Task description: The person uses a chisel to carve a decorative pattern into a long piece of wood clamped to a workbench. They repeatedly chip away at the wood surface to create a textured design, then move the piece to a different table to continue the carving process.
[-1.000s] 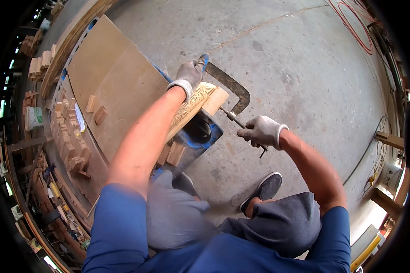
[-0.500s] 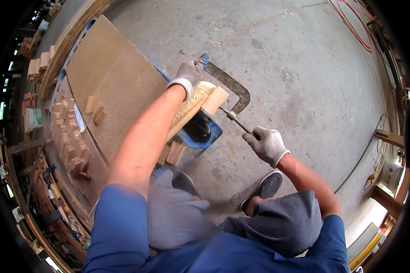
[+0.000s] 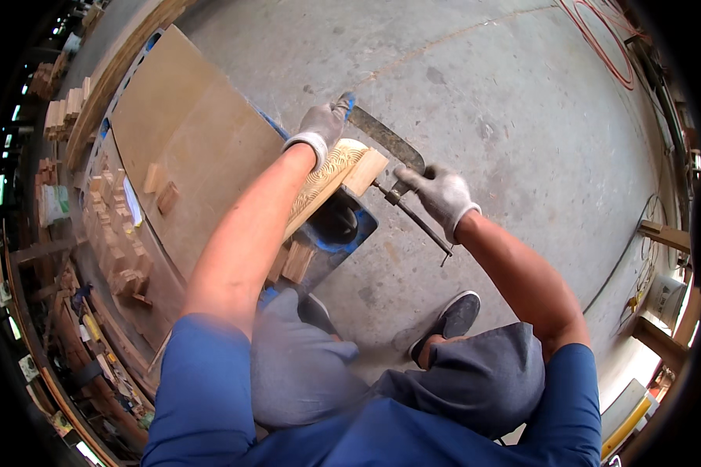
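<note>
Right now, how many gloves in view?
2: left glove at the C-clamp's end away from the screw; right glove at its frame, beside the screw.

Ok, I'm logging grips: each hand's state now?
Left grey-gloved hand: closed on the far end of the dark C-shaped metal clamp.
Right gloved hand: closed on the clamp's frame, beside its slim metal screw.

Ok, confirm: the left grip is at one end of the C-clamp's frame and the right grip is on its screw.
No: the head view shows the right grip on the C-clamp's frame, not its screw. The left grip is at one end.
</note>
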{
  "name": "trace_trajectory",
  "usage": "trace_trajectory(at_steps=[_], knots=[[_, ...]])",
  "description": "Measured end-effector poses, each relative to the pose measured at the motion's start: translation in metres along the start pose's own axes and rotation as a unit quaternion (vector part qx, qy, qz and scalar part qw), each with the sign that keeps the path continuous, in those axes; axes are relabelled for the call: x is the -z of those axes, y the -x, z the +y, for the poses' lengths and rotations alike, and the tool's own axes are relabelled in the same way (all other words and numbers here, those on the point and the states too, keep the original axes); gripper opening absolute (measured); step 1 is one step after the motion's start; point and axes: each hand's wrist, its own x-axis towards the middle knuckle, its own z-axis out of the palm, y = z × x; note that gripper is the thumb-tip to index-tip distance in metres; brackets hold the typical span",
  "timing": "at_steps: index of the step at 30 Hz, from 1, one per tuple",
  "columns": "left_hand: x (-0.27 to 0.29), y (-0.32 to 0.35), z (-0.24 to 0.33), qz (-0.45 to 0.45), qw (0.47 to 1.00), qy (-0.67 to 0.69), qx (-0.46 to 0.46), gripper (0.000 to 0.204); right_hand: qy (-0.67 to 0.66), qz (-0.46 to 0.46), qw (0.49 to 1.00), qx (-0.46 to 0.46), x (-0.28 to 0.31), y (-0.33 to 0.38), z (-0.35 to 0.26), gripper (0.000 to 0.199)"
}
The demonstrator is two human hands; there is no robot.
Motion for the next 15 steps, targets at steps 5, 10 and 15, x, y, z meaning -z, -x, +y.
trace_trajectory(at_steps=[5, 10, 15], knots=[[0.004, 0.007, 0.003, -0.008, 1.000, 0.007, 0.015, 0.078, 0.085, 0.077, 0.954, 0.278, 0.027, 0.025, -0.027, 0.036], [0.009, 0.010, 0.005, -0.028, 0.999, 0.012, 0.023, 0.079, 0.179, -0.137, 0.968, 0.108, 0.009, 0.019, -0.078, 0.048], [0.004, 0.008, 0.006, -0.007, 1.000, 0.023, 0.017, 0.081, 0.073, -0.286, 0.949, -0.110, -0.003, -0.001, -0.089, 0.050]])
